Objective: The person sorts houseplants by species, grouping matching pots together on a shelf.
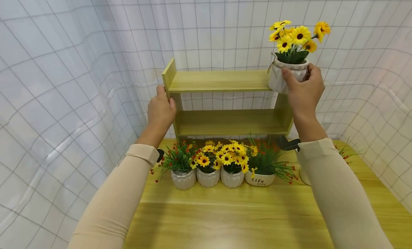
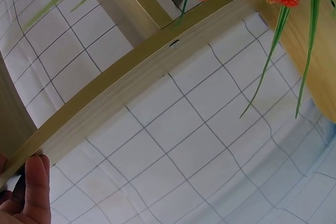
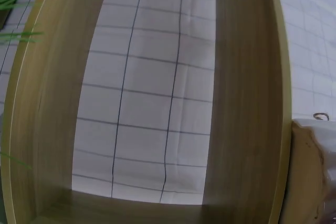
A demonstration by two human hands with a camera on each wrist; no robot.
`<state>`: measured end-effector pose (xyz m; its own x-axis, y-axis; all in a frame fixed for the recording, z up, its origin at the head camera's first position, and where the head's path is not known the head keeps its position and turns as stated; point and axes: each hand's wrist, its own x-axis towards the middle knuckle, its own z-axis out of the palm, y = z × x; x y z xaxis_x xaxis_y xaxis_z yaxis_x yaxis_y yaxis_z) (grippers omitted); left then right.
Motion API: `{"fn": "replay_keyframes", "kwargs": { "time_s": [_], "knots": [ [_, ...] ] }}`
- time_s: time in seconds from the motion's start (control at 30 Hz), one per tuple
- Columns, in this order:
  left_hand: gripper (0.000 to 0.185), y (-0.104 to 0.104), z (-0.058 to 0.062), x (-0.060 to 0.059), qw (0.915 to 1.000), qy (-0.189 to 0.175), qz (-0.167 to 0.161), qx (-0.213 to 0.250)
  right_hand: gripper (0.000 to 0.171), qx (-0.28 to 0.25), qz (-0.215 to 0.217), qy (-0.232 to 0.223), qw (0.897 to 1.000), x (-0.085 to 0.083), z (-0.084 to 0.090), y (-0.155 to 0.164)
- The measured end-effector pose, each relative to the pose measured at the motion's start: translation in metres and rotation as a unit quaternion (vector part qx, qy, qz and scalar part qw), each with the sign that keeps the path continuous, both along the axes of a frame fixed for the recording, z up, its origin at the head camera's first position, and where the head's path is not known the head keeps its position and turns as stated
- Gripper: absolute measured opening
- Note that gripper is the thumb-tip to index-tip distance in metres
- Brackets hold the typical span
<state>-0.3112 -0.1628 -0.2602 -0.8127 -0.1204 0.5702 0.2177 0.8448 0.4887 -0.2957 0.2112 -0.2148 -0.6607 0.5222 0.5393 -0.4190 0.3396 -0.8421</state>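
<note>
A small two-tier wooden shelf (image 1: 219, 81) stands at the back of the wooden table (image 1: 231, 216). My right hand (image 1: 302, 86) grips a white pot of yellow sunflowers (image 1: 288, 75) at the right end of the top shelf; whether the pot rests on the board I cannot tell. My left hand (image 1: 161, 109) holds the shelf's left upright, with a fingertip (image 2: 35, 174) showing against the wood in the left wrist view. The right wrist view shows the shelf's boards (image 3: 247, 103) close up and a white edge of the pot (image 3: 312, 171).
Several white pots of artificial flowers (image 1: 222, 163) stand in a row on the table before the shelf, one marked "Life" (image 1: 259, 179). Another plant (image 1: 342, 152) lies partly hidden behind my right sleeve. White gridded cloth (image 1: 64, 81) hangs all around.
</note>
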Motion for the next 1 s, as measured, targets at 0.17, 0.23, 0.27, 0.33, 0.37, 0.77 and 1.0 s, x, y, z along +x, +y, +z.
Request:
{"fn": "replay_keyframes", "kwargs": {
  "time_s": [0.17,0.23,0.27,0.33,0.37,0.77,1.0],
  "knots": [
    [0.03,-0.001,0.002,0.001,1.0,0.003,0.008,-0.001,0.067,0.018,-0.022,-0.001,1.0,-0.007,0.004,-0.008],
    [0.03,-0.002,0.002,0.001,1.0,0.003,0.008,0.0,0.068,0.022,-0.021,-0.004,1.0,-0.01,0.005,-0.011],
    [0.03,-0.002,0.002,0.001,1.0,0.001,0.006,0.0,0.069,0.027,-0.023,-0.008,0.999,-0.012,0.005,-0.012],
    [0.03,-0.002,0.001,0.001,1.0,0.0,0.0,0.0,0.072,0.038,-0.028,-0.021,0.999,-0.014,0.005,-0.014],
    [0.03,-0.002,0.0,0.001,1.0,0.0,-0.002,-0.001,0.073,0.046,-0.031,-0.028,0.998,-0.016,0.006,-0.015],
    [0.03,0.0,0.0,-0.001,1.0,-0.004,-0.005,-0.002,0.077,0.115,-0.057,-0.097,0.987,-0.035,0.012,-0.016],
    [0.03,0.0,-0.001,-0.002,0.9999,0.0,0.001,-0.014,0.076,0.09,-0.029,-0.109,0.99,-0.034,0.013,-0.016]
  ]
}}
